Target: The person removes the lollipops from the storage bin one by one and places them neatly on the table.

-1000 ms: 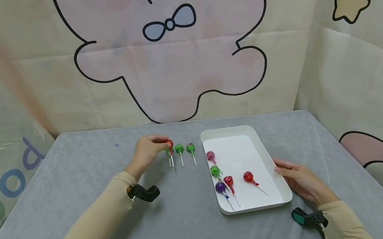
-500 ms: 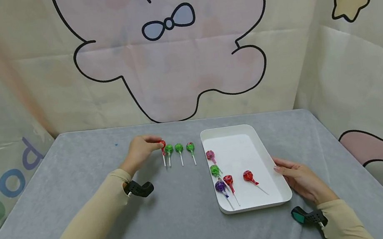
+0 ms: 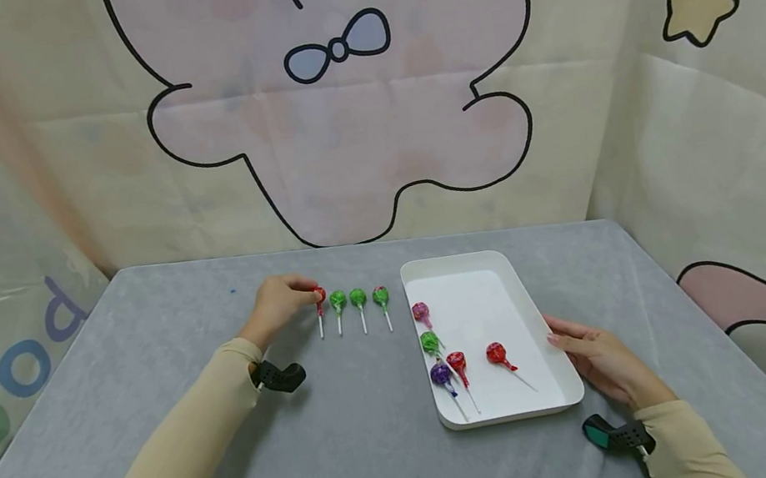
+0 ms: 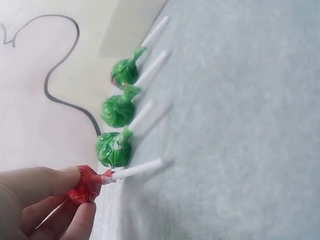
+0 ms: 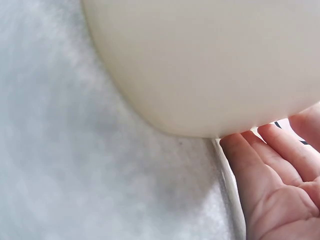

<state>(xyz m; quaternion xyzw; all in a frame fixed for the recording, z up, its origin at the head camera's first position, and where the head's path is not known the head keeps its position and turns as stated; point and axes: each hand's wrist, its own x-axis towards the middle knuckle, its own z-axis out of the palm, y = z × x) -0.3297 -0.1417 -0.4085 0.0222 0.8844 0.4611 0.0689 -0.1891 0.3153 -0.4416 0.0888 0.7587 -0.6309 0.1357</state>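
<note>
My left hand [image 3: 276,307] pinches a red-wrapped lollipop [image 4: 86,189] by its head, the white stick pointing toward the near side of the table. It stands at the left end of a row with three green lollipops: the nearest green lollipop [image 3: 337,300], a middle green lollipop [image 3: 358,298] and a far green lollipop [image 3: 381,297]. At the right, my right hand [image 3: 605,362] holds the long side of a white tray [image 3: 467,267], thumb at the rim and fingers against the side. Fingertips [image 5: 237,142] meet the tray's edge in the right wrist view, partly hidden by it.
Inside the tray lie a pink lollipop [image 3: 422,313], a green lollipop [image 3: 431,342], a purple lollipop [image 3: 441,374] and two red lollipops, one beside the purple and one red lollipop [image 3: 497,353] further right. Grey cloth [image 3: 352,464] covers the table; a printed curtain [image 3: 349,126] hangs behind.
My left hand has carried the red lollipop leftward, from in front of the leftmost green lollipop to a spot beside it. My right hand and the tray stay where they were.
</note>
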